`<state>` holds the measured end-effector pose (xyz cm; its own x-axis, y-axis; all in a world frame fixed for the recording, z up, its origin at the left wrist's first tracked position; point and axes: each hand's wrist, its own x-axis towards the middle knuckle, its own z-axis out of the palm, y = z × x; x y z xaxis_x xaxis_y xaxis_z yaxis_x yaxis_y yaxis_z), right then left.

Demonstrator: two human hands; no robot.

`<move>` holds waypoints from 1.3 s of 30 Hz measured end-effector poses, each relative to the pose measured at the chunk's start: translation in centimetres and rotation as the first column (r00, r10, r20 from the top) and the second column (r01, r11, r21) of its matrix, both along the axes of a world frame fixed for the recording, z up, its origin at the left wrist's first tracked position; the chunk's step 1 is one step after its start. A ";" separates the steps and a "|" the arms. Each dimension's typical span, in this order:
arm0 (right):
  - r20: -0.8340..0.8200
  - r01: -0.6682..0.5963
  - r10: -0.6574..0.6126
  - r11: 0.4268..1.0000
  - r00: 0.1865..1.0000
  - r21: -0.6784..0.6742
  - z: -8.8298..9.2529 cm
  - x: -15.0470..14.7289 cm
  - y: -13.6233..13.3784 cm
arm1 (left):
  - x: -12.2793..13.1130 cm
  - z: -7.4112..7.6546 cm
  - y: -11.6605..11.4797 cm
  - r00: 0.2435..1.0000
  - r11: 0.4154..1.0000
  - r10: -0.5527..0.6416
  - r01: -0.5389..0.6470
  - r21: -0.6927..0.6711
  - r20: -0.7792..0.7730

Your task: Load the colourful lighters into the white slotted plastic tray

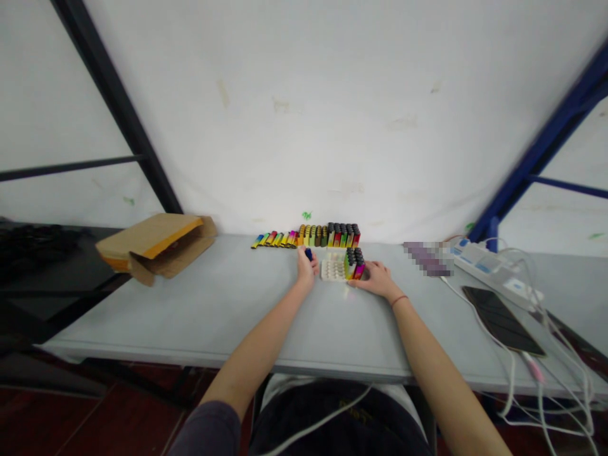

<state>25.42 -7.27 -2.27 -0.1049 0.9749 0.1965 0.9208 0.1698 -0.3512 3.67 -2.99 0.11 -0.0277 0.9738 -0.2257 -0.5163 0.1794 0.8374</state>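
A white tray [332, 270] with rows of round holes lies on the grey table between my hands. Upright lighters [354, 265] with black tops fill its right part, green, white and magenta in colour. My left hand [308, 266], left of the tray, is closed around a dark blue lighter [308, 254]. At the tray's right end my right hand [376, 278] has its thumb and fingers around the tray's edge and the lighters there. Behind the tray stand upright lighters [344, 235] in blocks, and several coloured lighters [275, 239] lie slanted to their left.
An open cardboard box [159, 244] sits on the left of the table [213, 304]. On the right are a power strip [496, 269], a black phone [502, 320], a blurred purple item [427, 258] and white cables. A white wall and metal posts rise behind.
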 end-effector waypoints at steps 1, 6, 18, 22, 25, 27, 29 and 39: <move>-0.001 -0.001 0.001 1.000 1.000 0.001 0.0 0.0 0.0 | 0.0 0.0 0.0 1.000 1.000 -0.005 0.005 -0.001 -0.002; -0.015 -0.006 0.006 1.000 1.000 -0.005 0.0 0.0 0.0 | 0.1 0.0 -0.2 0.998 0.998 0.064 -0.064 0.021 0.003; -0.008 -0.009 0.009 1.000 1.000 -0.006 0.1 -0.2 -0.1 | 0.9 -1.6 0.5 0.888 0.887 0.143 0.080 0.455 -0.437; -0.011 -0.002 0.002 1.000 1.000 -0.003 0.1 -0.3 -0.1 | 0.9 -1.9 0.4 0.712 0.771 0.281 0.232 0.593 -0.643; -0.015 0.005 -0.005 1.000 1.000 -0.007 0.1 -0.4 -0.2 | 0.9 -2.2 0.4 0.720 0.724 0.219 0.333 0.604 -0.659; -0.019 0.003 -0.003 1.000 1.000 -0.012 0.2 -0.4 -0.2 | 0.9 -2.4 0.5 0.741 0.705 0.187 0.356 0.613 -0.645; -0.022 -0.001 0.001 1.000 1.000 -0.016 0.2 -0.4 -0.2 | 1.0 -2.6 0.6 0.760 0.696 0.159 0.366 0.618 -0.630; -0.021 -0.009 0.009 1.000 1.000 -0.017 0.3 -0.5 -0.2 | 1.2 -2.7 0.9 0.684 0.684 0.197 0.418 0.598 -0.703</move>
<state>24.96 -7.50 -1.98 -0.1097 0.9771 0.1822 0.9115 0.1720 -0.3736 4.83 -2.12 -2.57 0.2531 0.8189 0.5151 0.2226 -0.5674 0.7928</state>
